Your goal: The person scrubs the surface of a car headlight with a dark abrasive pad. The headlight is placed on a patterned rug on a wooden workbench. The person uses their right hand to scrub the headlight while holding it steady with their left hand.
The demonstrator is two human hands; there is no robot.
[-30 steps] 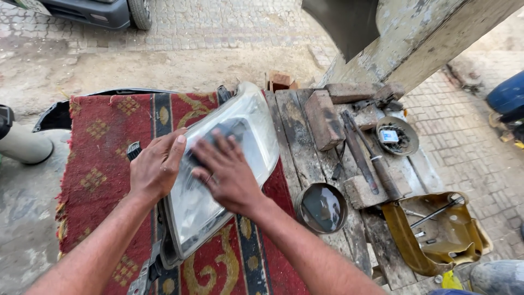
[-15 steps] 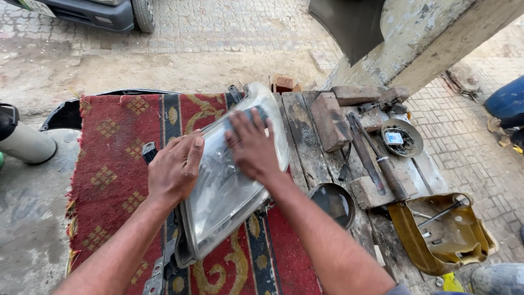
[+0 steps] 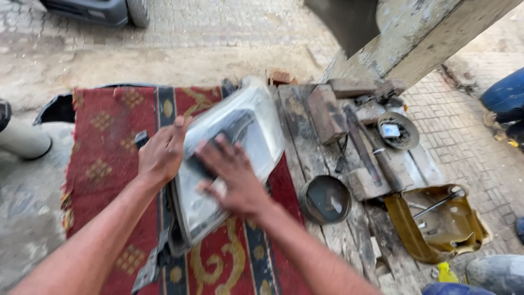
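Headlamp [image 3: 240,136] could skid off the red rug [image 3: 103,158] toward the three-o'clock metal bowl [image 3: 326,199] — right hand [image 3: 232,177] presses a dark pad flat, left hand [image 3: 161,153] merely braces its edge, open-palmed.

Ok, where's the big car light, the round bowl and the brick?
Car headlight [image 3: 256,123], head view, clear upper lens.
Round metal bowl [image 3: 325,199], head view, dark inside.
Brick [image 3: 326,112], head view, flat top face.

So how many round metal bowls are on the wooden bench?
2. One dark bowl sits at the bench's near edge beside the red rug; a second bowl, holding small parts, lies farther back on the right. Clutter might hide others.
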